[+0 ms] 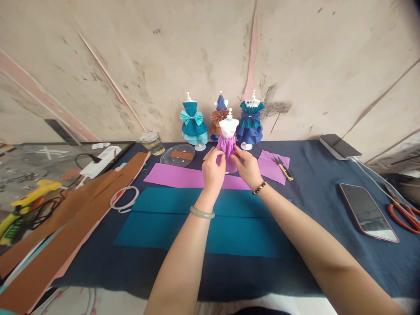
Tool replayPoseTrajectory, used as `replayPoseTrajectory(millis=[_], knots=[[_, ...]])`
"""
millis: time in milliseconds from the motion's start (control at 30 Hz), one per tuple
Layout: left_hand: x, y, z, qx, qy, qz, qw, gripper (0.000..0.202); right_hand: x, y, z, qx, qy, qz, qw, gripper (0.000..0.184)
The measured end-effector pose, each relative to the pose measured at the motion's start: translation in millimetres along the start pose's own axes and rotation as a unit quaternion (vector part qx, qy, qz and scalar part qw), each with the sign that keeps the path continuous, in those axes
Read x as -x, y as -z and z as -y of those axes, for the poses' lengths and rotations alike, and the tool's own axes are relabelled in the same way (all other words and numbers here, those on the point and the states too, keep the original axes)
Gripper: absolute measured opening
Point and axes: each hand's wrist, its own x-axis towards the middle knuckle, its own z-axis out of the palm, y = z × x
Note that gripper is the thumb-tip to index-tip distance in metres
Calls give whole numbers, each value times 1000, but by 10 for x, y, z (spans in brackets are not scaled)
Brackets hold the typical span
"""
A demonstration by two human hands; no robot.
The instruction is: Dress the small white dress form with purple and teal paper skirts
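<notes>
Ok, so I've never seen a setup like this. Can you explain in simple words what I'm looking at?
There's no machine here, just a person's bare left hand and right hand. The single picture comes from a camera worn on that person's head, looking forward and down.

Both hands pinch the gathered purple skirt on a small white dress form. Behind it stand three more little forms, dressed in teal, brown and blue, and teal and blue.

On the dark cloth lie a long purple strip, a wide teal fabric, and small snips on a purple piece. Brown strips lie toward the left, and a phone lies toward the right.
</notes>
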Motion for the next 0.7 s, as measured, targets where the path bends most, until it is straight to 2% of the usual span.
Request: replayPoseTrajectory(millis=[300,700], knots=[[9,-23,19,9,-28,-4,1000,8,-53,-8,-33,16,17,-45,999,32],[-2,-23,-2,0,-43,-25,999,4,-77,-14,-24,14,9,-65,998,20]])
